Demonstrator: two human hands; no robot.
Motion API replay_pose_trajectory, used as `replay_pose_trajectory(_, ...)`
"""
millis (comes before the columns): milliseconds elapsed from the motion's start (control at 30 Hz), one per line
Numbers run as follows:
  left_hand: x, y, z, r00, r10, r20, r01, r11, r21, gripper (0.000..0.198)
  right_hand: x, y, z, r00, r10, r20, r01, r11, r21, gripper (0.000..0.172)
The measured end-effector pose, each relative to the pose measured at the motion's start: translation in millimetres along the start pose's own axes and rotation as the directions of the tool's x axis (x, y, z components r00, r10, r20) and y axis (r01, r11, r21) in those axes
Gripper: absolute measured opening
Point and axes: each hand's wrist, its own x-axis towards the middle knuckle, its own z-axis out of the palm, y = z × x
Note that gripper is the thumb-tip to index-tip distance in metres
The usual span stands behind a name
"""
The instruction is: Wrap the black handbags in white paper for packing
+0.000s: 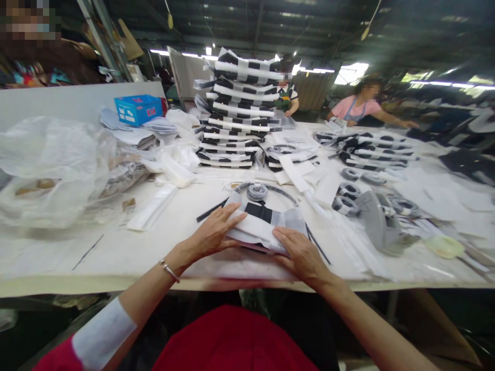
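On the table in front of me lies a dark, flat bag-like piece [259, 210] with a curved strap arching behind it. A folded white foam sheet [253, 230] covers its near edge. My left hand [214, 233] grips the sheet's left side, its fingers stretched over the top and thumb at the near edge. At the right end, my right hand [299, 252] holds the same sheet, fingers on top and thumb in front. A coiled grey strap in clear wrap [257, 192] rests just behind the dark piece. The underside of the piece is hidden.
A tall stack of dark, white-wrapped pieces [235, 111] stands behind. Right of it are a lower stack [381, 152], wrapped coils [346, 206] and a grey tape dispenser [377, 221]. Plastic bags [58, 165] and a blue box [138, 109] are leftward. Co-workers stand beyond the table.
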Motion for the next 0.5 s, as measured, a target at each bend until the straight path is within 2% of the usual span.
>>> replay_pose_trajectory(67,-1.1,-4.2,-11.3,0.99,-0.143,-0.019,0.138,0.977,-0.161,0.082,-2.4,1.0,2.2,1.0,0.013,0.001,-0.013,1.0,0.0,0.055)
replay_pose_trajectory(100,1.1,-6.9,-16.9,0.971,-0.239,0.004,0.234,0.944,-0.233,0.078,-3.7,1.5,2.9,1.0,0.016,0.005,-0.016,1.0,-0.001,0.055)
replay_pose_trajectory(167,11.4,-13.3,-26.2,0.892,-0.441,0.096,0.449,0.848,-0.28,0.064,-4.4,2.2,1.3,1.0,0.015,0.024,-0.015,1.0,-0.002,0.056)
replay_pose_trajectory(233,27.3,-19.8,-31.0,0.792,-0.587,0.167,0.61,0.762,-0.218,0.059,0.8,1.2,-6.3,0.997,0.015,0.075,-0.014,1.0,-0.005,0.059)
replay_pose_trajectory(300,43.9,-24.8,-31.5,0.73,-0.658,0.183,0.682,0.718,-0.14,0.061,14.9,-2.3,-19.6,0.982,0.03,0.184,-0.025,0.999,-0.033,0.057)
replay_pose_trajectory(400,61.3,-27.6,-28.7,0.688,-0.7,0.195,0.719,0.693,-0.05,0.054,49.5,-12.7,-40.6,0.919,0.091,0.383,-0.032,0.987,-0.158,0.044)
replay_pose_trajectory(433,64.1,-27.8,-27.7,0.679,-0.707,0.2,0.725,0.688,-0.027,0.048,62.0,-16.9,-45.0,0.906,0.124,0.404,-0.04,0.977,-0.211,0.047)
replay_pose_trajectory(500,66.1,-28.6,-26.2,0.668,-0.714,0.209,0.731,0.682,-0.004,0.043,84.0,-25.0,-46.7,0.923,0.188,0.335,-0.097,0.958,-0.27,0.052)
